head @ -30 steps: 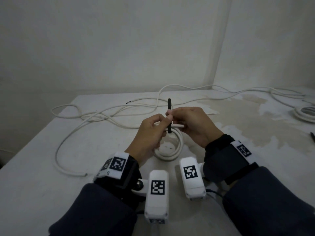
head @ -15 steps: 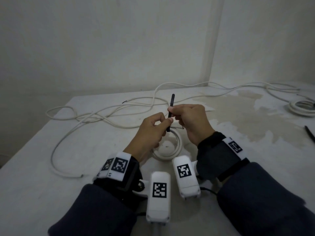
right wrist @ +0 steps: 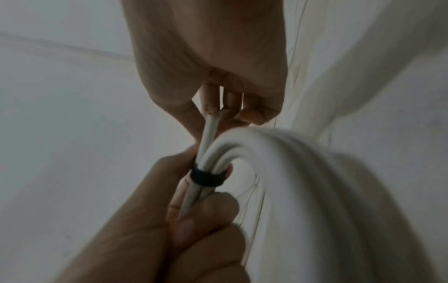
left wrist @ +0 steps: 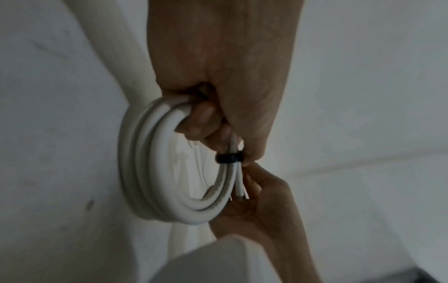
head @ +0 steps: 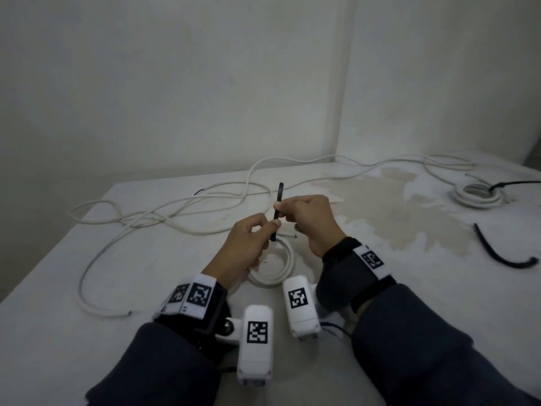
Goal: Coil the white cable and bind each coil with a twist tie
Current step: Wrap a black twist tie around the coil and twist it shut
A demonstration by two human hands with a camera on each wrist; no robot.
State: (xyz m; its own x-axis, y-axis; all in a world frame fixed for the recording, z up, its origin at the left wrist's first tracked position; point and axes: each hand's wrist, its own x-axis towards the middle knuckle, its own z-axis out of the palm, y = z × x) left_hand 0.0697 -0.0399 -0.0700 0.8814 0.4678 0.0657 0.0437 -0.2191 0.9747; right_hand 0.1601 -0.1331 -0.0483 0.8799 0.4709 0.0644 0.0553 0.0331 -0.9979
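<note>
left hand (head: 248,244) grips a white cable coil (left wrist: 155,172); right hand (head: 310,221) pinches the black twist tie (head: 278,210) around it. best twisted snug, strands bunched together.

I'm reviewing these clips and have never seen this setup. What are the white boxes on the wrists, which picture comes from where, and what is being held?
No robot here: a person works with bare hands. The white boxes are wrist cameras; one picture comes from a head camera, the other two look along each hand. The left hand grips a small white cable coil and, with the right hand, pinches a black twist tie wrapped around the coil's strands. On the white table lie loose white cable, another coil at far right and a spare black tie.
</note>
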